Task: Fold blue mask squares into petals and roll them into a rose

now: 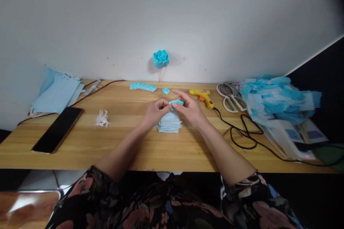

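Note:
Both hands meet over the middle of the wooden table (80, 143). My left hand (156, 111) and my right hand (189, 108) pinch a small folded piece of blue fabric (176, 102) between their fingertips. Right under them lies a stack of cut blue fabric pieces (169, 123). Behind the hands a row of folded blue petals (142, 86) and one single petal (166, 91) lie on the table. A finished blue fabric rose (161, 58) on a stick stands against the wall.
A yellow glue gun (202, 96) with a black cord (242, 132) and white-handled scissors (231, 94) lie to the right. A heap of blue scraps (276, 98) fills the far right. On the left lie face masks (55, 94), a black phone (58, 128) and white ear-loop bits (102, 118).

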A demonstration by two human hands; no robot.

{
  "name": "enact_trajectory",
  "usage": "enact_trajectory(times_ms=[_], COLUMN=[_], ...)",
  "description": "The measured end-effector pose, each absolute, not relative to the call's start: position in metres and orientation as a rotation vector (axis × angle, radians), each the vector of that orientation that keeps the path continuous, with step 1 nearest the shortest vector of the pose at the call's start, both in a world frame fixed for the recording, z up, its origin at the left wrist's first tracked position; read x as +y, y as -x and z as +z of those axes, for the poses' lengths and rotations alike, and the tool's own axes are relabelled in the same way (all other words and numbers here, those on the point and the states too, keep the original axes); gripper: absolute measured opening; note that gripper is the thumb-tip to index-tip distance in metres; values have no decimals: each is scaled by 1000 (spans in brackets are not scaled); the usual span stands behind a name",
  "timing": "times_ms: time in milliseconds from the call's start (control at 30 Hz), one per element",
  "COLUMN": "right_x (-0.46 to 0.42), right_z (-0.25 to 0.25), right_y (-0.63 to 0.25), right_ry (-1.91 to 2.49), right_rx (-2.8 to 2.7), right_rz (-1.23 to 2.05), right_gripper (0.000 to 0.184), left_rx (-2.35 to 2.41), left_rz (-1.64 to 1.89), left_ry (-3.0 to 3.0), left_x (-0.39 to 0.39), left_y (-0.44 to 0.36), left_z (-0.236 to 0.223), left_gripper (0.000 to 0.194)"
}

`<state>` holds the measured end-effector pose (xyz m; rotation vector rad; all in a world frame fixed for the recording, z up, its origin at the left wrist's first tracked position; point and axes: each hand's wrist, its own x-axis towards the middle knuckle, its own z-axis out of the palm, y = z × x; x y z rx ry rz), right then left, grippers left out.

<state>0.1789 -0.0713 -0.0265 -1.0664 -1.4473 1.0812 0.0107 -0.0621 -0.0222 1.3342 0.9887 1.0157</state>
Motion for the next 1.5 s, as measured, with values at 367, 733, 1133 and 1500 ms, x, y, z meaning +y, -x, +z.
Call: enact_trajectory(times_ms=[367, 733, 1133, 1500], right_x=[-67, -64, -60, -56], right_z=[-24, -15, -28, -32], right_y=[-191, -201, -192, -195], right_ry=[1079, 1100, 1074, 1178], right_rx=[-1222, -1174, -1066, -1238], right_rz=[1106, 1147, 1150, 996], right_gripper=[53, 36, 43, 29], left_rx=[992, 1039, 1001, 1001], left_rz=[1046, 1213, 1153, 1148], left_ry=[-1300, -1121, -1092, -1132], left_x=[-61, -52, -51, -48], left_y=[-9, -1, -1, 3], left_z=[-22, -24, -30, -29], left_gripper=[25, 30, 34, 33])
